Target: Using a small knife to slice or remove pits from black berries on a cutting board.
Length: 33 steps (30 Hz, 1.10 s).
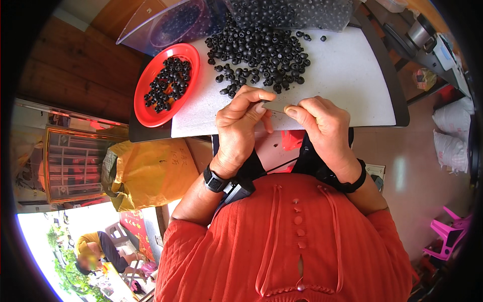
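Observation:
My left hand (241, 116) is closed in a pinch over the near edge of the white board (347, 75). A small black round part (263, 101) shows at its thumb and fingertips, mostly covered. In my right hand (324, 123) is a small knife, gripped between thumb and fingers. Its flat grey blade (275, 106) points left, with the tip at the black part. Beyond my hands lies a heap of black knobbed parts (261, 53). A red plate (139, 103) holding several similar black parts stands to the left.
A clear plastic bag (322, 14) of black parts lies behind the heap. Left and below the table hangs a yellow sack (151, 168). White sacks (450, 141) and a pink stool (448, 234) stand on the right. Another person (103, 249) sits outside at lower left.

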Motion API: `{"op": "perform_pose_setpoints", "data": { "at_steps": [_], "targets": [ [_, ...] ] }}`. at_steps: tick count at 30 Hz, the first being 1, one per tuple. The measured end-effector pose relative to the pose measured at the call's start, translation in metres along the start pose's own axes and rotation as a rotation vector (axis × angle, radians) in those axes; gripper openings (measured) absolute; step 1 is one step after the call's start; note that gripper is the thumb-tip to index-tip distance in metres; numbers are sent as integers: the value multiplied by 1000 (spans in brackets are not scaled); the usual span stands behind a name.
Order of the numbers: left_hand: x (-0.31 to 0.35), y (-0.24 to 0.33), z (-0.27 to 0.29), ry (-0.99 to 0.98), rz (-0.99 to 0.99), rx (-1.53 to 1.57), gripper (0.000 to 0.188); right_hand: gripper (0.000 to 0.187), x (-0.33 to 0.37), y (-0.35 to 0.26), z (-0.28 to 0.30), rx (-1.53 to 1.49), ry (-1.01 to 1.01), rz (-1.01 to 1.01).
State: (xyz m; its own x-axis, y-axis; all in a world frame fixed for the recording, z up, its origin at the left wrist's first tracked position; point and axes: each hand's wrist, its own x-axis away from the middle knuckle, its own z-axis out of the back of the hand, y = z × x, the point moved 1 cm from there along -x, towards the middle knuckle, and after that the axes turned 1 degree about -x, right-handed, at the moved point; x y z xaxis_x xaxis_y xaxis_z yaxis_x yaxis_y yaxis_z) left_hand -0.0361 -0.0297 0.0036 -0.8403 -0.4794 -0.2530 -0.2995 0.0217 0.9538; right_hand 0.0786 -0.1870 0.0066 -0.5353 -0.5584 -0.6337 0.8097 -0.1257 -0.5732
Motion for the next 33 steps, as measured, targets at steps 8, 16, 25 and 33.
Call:
{"op": "perform_pose_setpoints", "data": {
  "at_steps": [8, 16, 25, 33],
  "targets": [
    [-1, -1, 0, 14, 23, 98, 26, 23, 0, 0, 0, -194, 40, -175],
    [0, 0, 0, 6, 29, 82, 26, 25, 1, 0, -1, -140, 42, -157],
    [2, -1, 0, 23, 32, 71, 24, 22, 3, 2, -4, -41, 68, -55],
    [3, -2, 1, 28, 37, 103, 22, 22, 3, 3, -4, 0, 49, -12]
  ]
}}
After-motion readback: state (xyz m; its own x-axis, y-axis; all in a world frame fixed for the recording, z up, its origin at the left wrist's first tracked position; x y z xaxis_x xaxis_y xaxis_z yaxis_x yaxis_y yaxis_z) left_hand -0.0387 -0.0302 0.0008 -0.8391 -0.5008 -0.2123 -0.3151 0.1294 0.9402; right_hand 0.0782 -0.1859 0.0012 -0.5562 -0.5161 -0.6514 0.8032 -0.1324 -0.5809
